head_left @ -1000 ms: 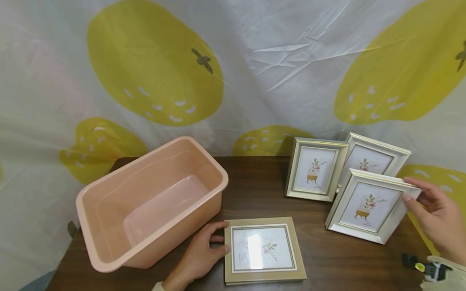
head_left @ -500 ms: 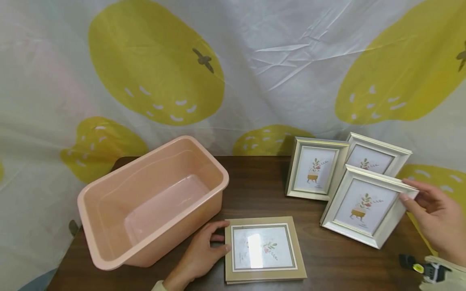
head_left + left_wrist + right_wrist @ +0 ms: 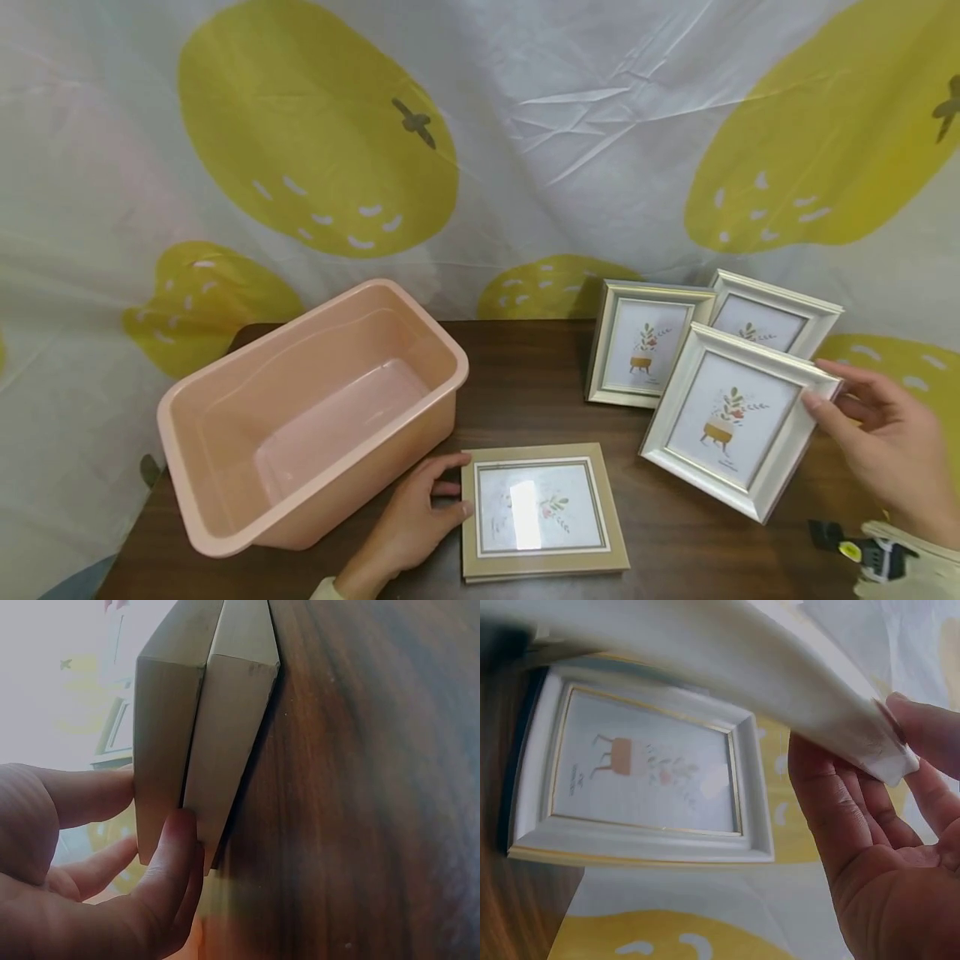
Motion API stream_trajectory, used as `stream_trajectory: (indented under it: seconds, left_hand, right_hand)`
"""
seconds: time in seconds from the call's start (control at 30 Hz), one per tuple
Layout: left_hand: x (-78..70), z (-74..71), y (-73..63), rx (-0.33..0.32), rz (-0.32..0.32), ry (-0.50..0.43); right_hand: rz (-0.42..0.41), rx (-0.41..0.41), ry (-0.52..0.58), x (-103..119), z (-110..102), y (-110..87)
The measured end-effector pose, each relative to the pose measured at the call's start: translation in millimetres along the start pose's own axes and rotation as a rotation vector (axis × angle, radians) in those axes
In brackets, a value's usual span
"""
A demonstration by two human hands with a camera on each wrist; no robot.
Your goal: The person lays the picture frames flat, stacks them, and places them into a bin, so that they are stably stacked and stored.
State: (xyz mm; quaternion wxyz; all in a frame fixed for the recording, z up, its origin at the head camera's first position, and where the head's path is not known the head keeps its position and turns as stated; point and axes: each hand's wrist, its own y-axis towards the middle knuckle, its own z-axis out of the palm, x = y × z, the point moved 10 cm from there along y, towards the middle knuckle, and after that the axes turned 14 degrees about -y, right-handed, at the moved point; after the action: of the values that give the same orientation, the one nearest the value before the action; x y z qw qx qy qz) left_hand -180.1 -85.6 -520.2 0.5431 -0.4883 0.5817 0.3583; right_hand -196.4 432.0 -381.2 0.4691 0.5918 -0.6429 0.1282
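Toward the front of the dark wooden table lie two stacked picture frames; the beige upper picture frame [image 3: 468, 533] has glare on its glass. At their left edge my left hand [image 3: 405, 521] holds on, thumb at the upper frame's rim. In the left wrist view a fingertip touches near the seam above the lower frame [image 3: 232, 712]. My right hand [image 3: 892, 442] pinches the right edge of a silver-white picture frame [image 3: 738, 417], which is tilted and partly covers the frames behind. Behind it stand a gold-silver picture frame [image 3: 648, 342] and a white picture frame [image 3: 783, 317].
A pink plastic tub [image 3: 307, 425] stands on the table [image 3: 525, 375] at the left, with nothing seen inside it. Behind the table hangs a white curtain [image 3: 570, 150] with large yellow fruit prints.
My right hand has drawn the silver-white frame left and toward me, and its tilt has grown slightly. My left hand and the stacked frames have stayed in place.
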Motion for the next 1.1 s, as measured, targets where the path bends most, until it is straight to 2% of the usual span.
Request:
stream_trajectory:
  seconds: [0.17,0.27,0.4,0.53,0.67,0.77,0.9,1.1]
  left_hand:
    - [0.5,0.6,-0.9,0.001,-0.004,0.000]
    - [0.0,0.6,-0.8,0.001,-0.003,-0.004]
    - [-1.3,0.9,-0.8,0.004,-0.001,-0.010]
    - [-2.2,1.2,-1.3,0.008,-0.003,0.002]
    - [-4.8,0.6,-2.8,0.003,0.006,0.027]
    - [-8.8,-0.6,-4.4,-0.009,0.022,0.012]
    - [-18.2,-0.5,-3.8,-0.026,0.051,-0.031]
    - [-39.7,3.9,-3.6,-0.068,0.089,-0.056]
  right_hand:
    - [-0.040,0.026,0.288,8.6,1.0,-2.4]
    - [-0.071,0.049,0.378,17.7,3.2,-4.5]
    - [-0.111,0.072,0.371,32.4,5.6,-7.8]
    - [-0.132,0.076,0.429,46.6,9.1,-11.8]
    - [-0.138,0.063,0.510,57.3,12.5,-16.2]
    - [-0.176,0.079,0.624,67.1,17.2,-19.5]
    - [-0.251,0.092,0.756,81.8,24.9,-23.0]
    - [-0.256,0.039,0.769,92.7,35.1,-28.4]
